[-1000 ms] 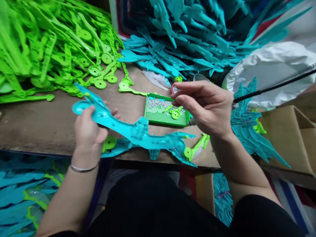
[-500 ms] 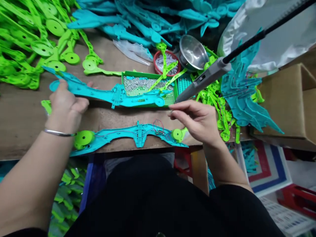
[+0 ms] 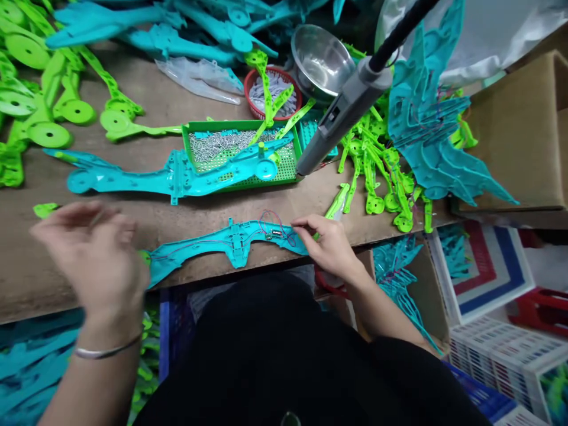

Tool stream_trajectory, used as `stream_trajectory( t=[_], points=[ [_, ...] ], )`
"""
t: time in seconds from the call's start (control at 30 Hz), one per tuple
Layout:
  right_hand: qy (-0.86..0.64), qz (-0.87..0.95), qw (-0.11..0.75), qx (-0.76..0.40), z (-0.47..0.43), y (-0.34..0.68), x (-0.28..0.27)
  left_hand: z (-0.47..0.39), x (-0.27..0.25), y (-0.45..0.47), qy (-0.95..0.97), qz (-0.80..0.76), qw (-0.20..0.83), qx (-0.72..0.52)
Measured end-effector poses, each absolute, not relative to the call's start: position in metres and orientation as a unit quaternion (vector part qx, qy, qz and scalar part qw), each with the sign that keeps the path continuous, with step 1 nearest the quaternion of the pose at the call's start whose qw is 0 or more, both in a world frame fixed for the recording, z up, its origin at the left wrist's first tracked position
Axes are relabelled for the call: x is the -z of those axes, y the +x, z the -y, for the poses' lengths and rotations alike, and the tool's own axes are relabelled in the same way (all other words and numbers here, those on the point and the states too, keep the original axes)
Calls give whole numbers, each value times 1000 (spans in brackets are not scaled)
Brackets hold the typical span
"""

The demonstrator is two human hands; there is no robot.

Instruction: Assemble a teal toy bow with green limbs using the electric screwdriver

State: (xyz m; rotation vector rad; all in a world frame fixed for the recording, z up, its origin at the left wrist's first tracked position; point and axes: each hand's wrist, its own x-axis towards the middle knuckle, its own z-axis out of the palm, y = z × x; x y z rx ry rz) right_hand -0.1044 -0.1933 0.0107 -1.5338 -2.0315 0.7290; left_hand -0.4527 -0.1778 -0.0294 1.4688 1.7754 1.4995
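Near the table's front edge lies a turquoise plastic bow-shaped half shell (image 3: pixel 199 245), with thin red and blue wires and a small circuit board (image 3: pixel 274 235) on its right arm. At its right end is my right hand (image 3: pixel 328 245), thumb and forefinger pinched together beside the wires; what is between them is too small to make out. My left hand (image 3: pixel 95 254) is raised near the shell's left end and smeared by motion. Farther back, a second turquoise shell (image 3: pixel 146 180) rests partly over a green tray (image 3: pixel 231 184) of small metal screws. Neither hand touches that shell.
A grey power screwdriver (image 3: pixel 337 118) hangs over the tray's right side. Behind stand a red basket (image 3: pixel 248 103) of pale pieces and a metal bowl (image 3: pixel 322 62). Green parts (image 3: pixel 373 160) and turquoise shells (image 3: pixel 430 118) are piled right, before a cardboard box (image 3: pixel 515 142).
My left hand has let go of the farther shell, which now lies down, and has come nearer to me. My right hand has moved down to the near shell. The view has shifted right.
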Motion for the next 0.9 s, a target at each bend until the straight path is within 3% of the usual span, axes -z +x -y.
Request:
stream_trajectory(
  t=[0.1,0.33,0.5,0.6,0.9],
  points=[
    [-545,753,264,-259,201,-121,-1,186,12,-388,694,-543,260,-396],
    [-510,803,302,-65,217,-156,31,158,14,-344,876,-365,229,-215],
    [-423,828,363,-58,223,-152,32,162,22,-355,888,-355,191,-220],
    [-474,784,390,-96,218,-139,25,167,24,-360,882,-362,184,-241],
    [-575,738,268,-228,193,-125,14,180,27,-356,848,-373,200,-319]
  ],
)
